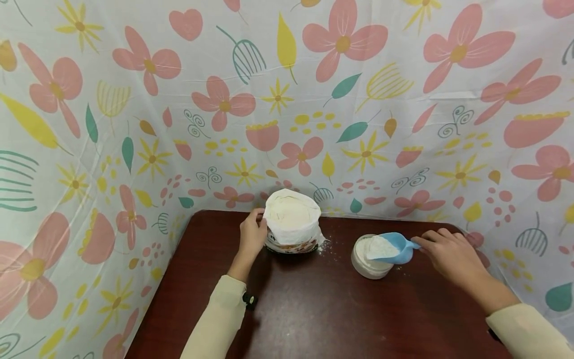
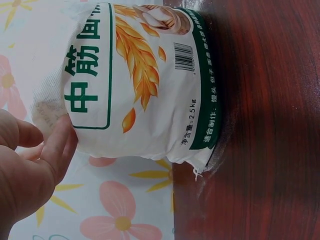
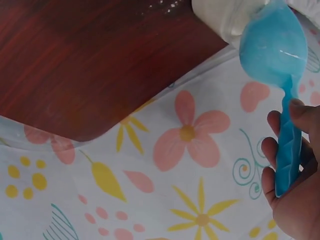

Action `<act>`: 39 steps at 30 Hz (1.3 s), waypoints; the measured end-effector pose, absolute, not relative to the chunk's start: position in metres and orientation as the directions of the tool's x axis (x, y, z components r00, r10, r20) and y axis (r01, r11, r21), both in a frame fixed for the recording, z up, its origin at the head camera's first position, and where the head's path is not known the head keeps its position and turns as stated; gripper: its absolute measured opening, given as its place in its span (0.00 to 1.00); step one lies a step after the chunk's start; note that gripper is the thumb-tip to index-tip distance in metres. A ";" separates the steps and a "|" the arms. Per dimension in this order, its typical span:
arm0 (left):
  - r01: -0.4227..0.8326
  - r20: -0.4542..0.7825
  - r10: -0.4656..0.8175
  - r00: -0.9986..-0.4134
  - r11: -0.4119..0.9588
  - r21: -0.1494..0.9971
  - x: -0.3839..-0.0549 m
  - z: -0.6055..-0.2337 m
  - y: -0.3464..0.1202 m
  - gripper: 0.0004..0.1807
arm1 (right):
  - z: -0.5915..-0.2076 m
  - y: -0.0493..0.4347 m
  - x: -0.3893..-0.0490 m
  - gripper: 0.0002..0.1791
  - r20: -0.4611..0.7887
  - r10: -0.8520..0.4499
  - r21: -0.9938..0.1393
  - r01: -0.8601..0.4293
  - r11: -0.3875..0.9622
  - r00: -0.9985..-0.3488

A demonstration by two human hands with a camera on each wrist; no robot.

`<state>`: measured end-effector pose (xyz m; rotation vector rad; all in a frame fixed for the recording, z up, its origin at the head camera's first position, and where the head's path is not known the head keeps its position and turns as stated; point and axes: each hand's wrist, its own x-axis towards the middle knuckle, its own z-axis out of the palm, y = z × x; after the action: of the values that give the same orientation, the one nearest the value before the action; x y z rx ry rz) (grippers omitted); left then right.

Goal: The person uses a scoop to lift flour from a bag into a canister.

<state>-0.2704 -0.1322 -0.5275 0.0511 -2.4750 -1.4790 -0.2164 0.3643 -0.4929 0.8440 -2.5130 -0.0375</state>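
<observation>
A white bag of flour (image 1: 293, 232) stands with its top rolled open, green lettering and wheat ears printed on its front (image 2: 137, 85). At its left side is my left hand (image 1: 253, 232), fingertips touching the bag just below the rim, thumb apart from the fingers (image 2: 59, 147). My right hand (image 1: 453, 257) grips the handle of a light blue scoop (image 1: 405, 252). White flour (image 1: 381, 247) heaps in the scoop, which is over a clear round jar (image 1: 372, 271) with flour inside. The right wrist view shows the scoop's underside (image 3: 272, 47) beside the jar.
Both containers stand on a dark red-brown table (image 1: 309, 309), toward its back edge. Flour specks (image 1: 329, 249) lie between bag and jar, with more right of the jar. A flower-printed curtain (image 1: 269, 109) hangs close behind the table and along its left side.
</observation>
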 end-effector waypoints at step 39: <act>0.105 0.217 -0.161 -0.963 0.517 0.849 -0.273 -0.529 -0.133 0.16 | -0.449 0.356 -0.229 0.23 0.280 -0.682 0.372 -0.578 0.726 -0.676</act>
<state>-0.2729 -0.1330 -0.5288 0.0466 -2.4921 -1.4221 -0.2288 0.3559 -0.4489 0.9699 -2.5291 -0.3547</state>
